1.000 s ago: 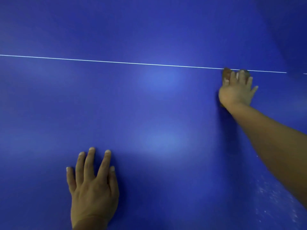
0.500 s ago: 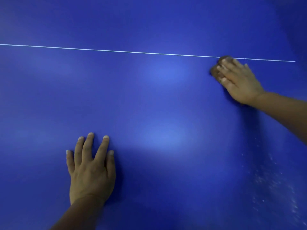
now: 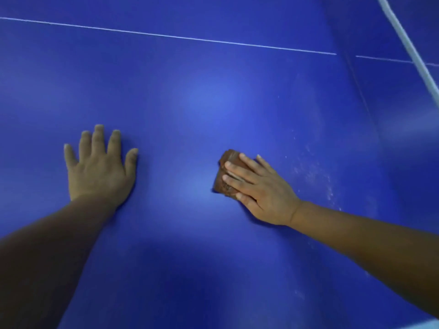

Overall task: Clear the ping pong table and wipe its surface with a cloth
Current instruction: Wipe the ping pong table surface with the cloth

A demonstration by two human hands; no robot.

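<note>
Your right hand (image 3: 259, 188) lies flat on the folded brown cloth (image 3: 225, 172), fingers straight and pressing it down onto the blue ping pong table (image 3: 213, 103); nothing is curled round it, the cloth is simply pinned under your palm and fingers. It sits in the middle of the view, right of centre. Your left hand (image 3: 99, 167) is spread flat on the table well to the left, holding nothing, bracing you. Out from there: pale specks and smears (image 3: 313, 172) lie just right of the cloth, running toward the near right. A thin white line (image 3: 166, 35) crosses the far side. No loose items show on the surface, so this looks like the wiping step. Next, I'd judge, you sweep right through those specks with steady pressure.
</note>
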